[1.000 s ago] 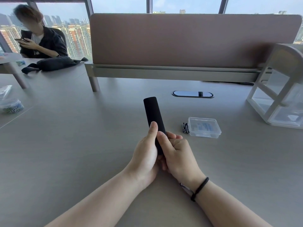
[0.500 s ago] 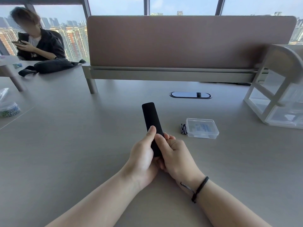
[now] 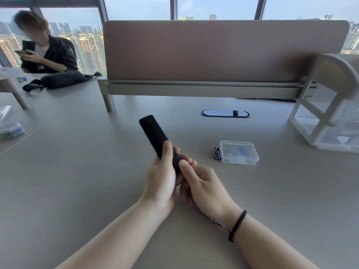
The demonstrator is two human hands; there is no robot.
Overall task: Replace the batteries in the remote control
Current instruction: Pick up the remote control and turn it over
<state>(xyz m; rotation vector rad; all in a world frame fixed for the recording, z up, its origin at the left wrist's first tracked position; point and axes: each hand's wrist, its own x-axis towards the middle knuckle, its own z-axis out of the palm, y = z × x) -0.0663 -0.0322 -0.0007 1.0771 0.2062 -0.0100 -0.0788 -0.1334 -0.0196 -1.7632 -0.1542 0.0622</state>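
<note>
Early going: I've got both hands, left hand and right hand, wrapped around the black remote, cover seemingly unopened, spare batteries untouched beside the clear box.

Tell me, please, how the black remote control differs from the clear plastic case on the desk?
The remote control is black and opaque; the plastic case is clear, with a label showing inside. The remote control is long and slim, while the plastic case is squat and rectangular. The remote control is gripped by the left hand and right hand, while the plastic case lies untouched on the desk beside the batteries.
</note>
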